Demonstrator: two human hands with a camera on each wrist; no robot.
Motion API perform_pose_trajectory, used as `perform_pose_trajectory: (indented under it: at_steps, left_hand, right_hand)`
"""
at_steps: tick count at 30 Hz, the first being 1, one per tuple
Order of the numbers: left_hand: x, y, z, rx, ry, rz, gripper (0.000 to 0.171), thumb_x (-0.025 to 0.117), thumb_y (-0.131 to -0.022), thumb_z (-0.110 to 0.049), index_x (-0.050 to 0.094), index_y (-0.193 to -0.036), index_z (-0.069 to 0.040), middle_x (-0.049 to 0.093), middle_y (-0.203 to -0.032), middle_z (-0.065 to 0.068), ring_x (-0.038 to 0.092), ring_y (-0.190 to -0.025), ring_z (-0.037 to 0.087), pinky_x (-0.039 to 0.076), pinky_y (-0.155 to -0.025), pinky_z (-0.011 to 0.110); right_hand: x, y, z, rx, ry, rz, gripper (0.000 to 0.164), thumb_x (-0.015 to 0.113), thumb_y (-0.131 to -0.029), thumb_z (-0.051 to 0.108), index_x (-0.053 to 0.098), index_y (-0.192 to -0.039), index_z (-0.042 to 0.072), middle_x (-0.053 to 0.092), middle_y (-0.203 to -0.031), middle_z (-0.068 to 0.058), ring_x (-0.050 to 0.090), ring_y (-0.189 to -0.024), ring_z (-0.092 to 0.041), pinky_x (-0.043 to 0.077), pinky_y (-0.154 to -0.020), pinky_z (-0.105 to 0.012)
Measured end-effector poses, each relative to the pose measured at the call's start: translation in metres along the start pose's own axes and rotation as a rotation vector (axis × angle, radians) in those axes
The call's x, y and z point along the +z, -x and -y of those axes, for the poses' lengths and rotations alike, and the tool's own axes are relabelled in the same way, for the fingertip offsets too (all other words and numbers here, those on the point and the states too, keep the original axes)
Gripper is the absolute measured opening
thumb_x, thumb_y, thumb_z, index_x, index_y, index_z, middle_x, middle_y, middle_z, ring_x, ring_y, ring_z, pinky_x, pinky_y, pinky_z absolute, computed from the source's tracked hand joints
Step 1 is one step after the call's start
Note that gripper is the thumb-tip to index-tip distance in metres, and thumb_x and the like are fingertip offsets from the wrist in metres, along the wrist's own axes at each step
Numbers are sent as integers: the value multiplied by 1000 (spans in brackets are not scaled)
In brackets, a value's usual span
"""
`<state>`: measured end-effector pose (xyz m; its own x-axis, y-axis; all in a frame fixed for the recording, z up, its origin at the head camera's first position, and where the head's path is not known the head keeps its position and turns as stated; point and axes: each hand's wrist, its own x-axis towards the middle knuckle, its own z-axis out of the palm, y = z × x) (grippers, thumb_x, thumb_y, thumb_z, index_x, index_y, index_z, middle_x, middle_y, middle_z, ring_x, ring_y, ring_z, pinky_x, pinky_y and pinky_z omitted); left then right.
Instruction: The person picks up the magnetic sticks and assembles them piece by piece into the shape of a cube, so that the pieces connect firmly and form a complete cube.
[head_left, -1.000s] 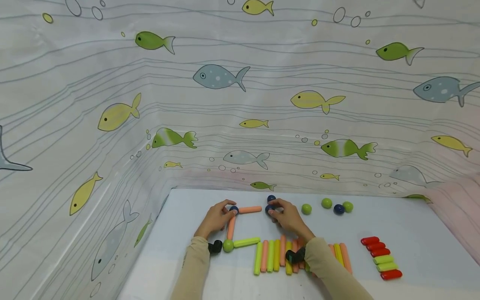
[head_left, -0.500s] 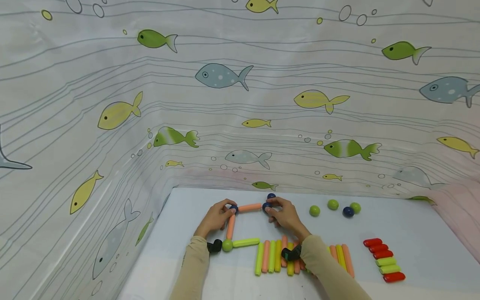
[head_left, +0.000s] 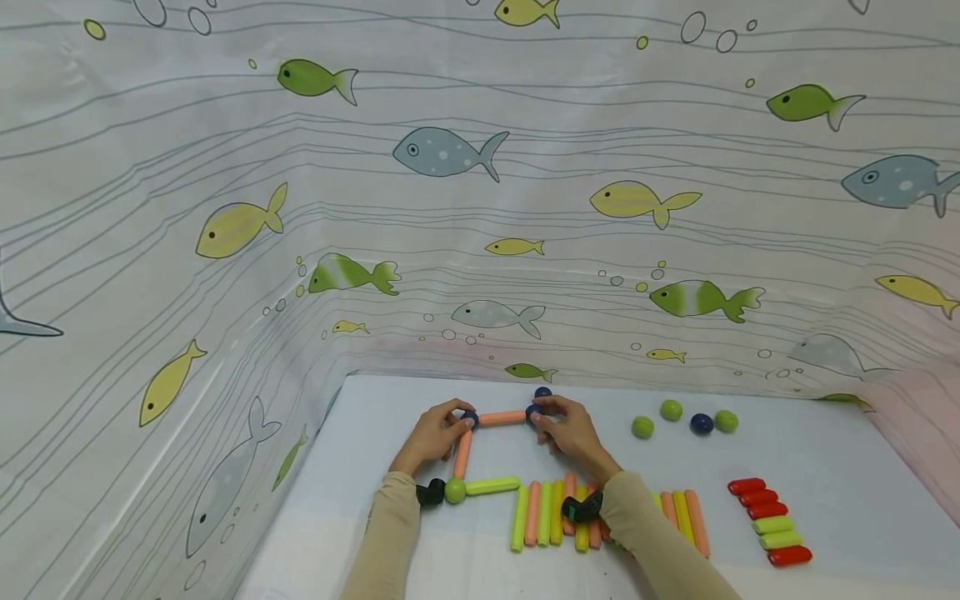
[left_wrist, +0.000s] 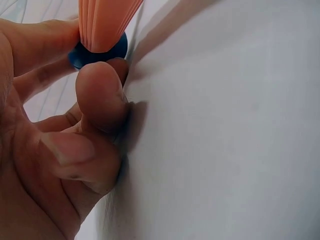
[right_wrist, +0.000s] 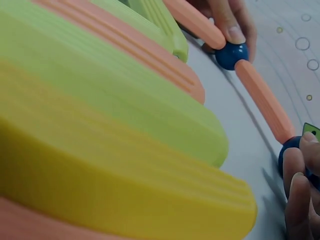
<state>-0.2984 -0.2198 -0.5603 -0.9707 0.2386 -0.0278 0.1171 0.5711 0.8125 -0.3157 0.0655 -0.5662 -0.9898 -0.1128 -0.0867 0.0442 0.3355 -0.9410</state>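
My left hand (head_left: 431,435) pinches a dark blue ball (head_left: 469,419) at a corner of a stick-and-ball frame. From that ball one salmon stick (head_left: 463,455) runs down to a green ball (head_left: 455,490), which carries a lime stick (head_left: 492,485). A second salmon stick (head_left: 502,418) stretches right, its far end against another dark blue ball (right_wrist: 288,155) that my right hand (head_left: 573,435) pinches. In the right wrist view this stick spans both blue balls. Just behind the right fingertips lies a loose blue ball (head_left: 543,392).
A row of lime, salmon and yellow sticks (head_left: 557,512) lies in front, partly under the right forearm. Green balls (head_left: 671,409) and a blue ball (head_left: 702,424) sit at the back right. Short red (head_left: 763,509) and lime pieces line the right side. Fish-printed sheeting surrounds the table.
My right hand has brought its blue ball left against the end of the salmon stick. The loose balls at the back right have shifted to the right. My left hand has stayed in place.
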Motion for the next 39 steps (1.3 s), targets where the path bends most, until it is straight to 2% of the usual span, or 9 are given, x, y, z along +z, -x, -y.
perform_pose_trajectory:
  at_steps: [6, 12, 16, 21, 23, 26, 31, 35, 39]
  left_hand:
    - [2, 1, -3, -14, -3, -17, 30, 66, -107, -27, 68, -135, -15, 67, -86, 3, 52, -43, 12, 42, -46, 28]
    - [2, 3, -1, -88, 4, -56, 35, 66, -106, -28, 65, -140, -16, 66, -84, 4, 53, -43, 13, 40, -44, 26]
    - [-2, 8, -6, -108, -25, -112, 39, 67, -105, -31, 62, -141, -16, 67, -89, 6, 56, -46, 14, 43, -45, 27]
    - [-13, 24, -18, -69, -151, -179, 25, 74, -101, -34, 66, -115, -16, 70, -101, 7, 63, -66, 16, 50, -59, 31]
    - [-16, 32, -23, -57, -205, -147, 23, 79, -97, -36, 66, -106, -19, 68, -107, 7, 62, -77, 17, 50, -66, 33]
    - [-18, 43, -35, -78, -268, -30, 27, 85, -90, -39, 66, -101, -24, 62, -114, 9, 58, -88, 21, 49, -74, 39]
    - [-14, 57, -60, -177, -302, 154, 41, 95, -78, -38, 68, -107, -27, 54, -125, 16, 59, -95, 31, 51, -79, 50]
    - [-4, 62, -74, -205, -356, 194, 47, 99, -74, -30, 71, -112, -25, 50, -121, 16, 57, -87, 32, 48, -72, 47]
    - [7, 61, -78, -184, -463, 190, 41, 99, -74, -25, 72, -104, -23, 48, -114, 14, 55, -79, 29, 46, -66, 42]
  right_hand:
    - [-2, 1, -3, 21, -51, 13, 39, 77, -98, 14, 70, -136, 12, 71, -129, -15, 70, -66, -13, 55, -54, -27]
    - [-6, 14, 1, 58, -70, 4, 40, 74, -101, 15, 65, -140, 13, 67, -135, -16, 73, -72, -17, 61, -61, -31]
    - [-4, 34, 12, 10, 100, -39, 30, 76, -99, 25, 68, -126, 13, 69, -117, -10, 68, -79, -15, 57, -68, -28]
    - [6, 70, 25, -160, 458, 83, 37, 84, -88, 49, 72, -102, 18, 66, -95, 2, 56, -87, -15, 49, -76, -33]
    - [13, 83, 27, -211, 605, 142, 46, 84, -83, 59, 72, -103, 20, 64, -92, 5, 53, -88, -16, 48, -77, -38]
    - [21, 96, 27, -244, 746, 170, 56, 84, -80, 66, 70, -107, 19, 60, -89, 4, 51, -88, -19, 48, -79, -44]
    - [25, 107, 28, -203, 796, 143, 60, 85, -79, 64, 63, -103, 13, 57, -85, 0, 51, -84, -22, 48, -80, -47]
    - [25, 112, 27, -197, 823, 145, 58, 82, -82, 67, 61, -94, 14, 53, -83, 0, 48, -82, -21, 46, -75, -44]
    - [24, 117, 29, -203, 836, 139, 58, 80, -82, 70, 64, -93, 15, 55, -85, -2, 50, -83, -22, 47, -76, -45]
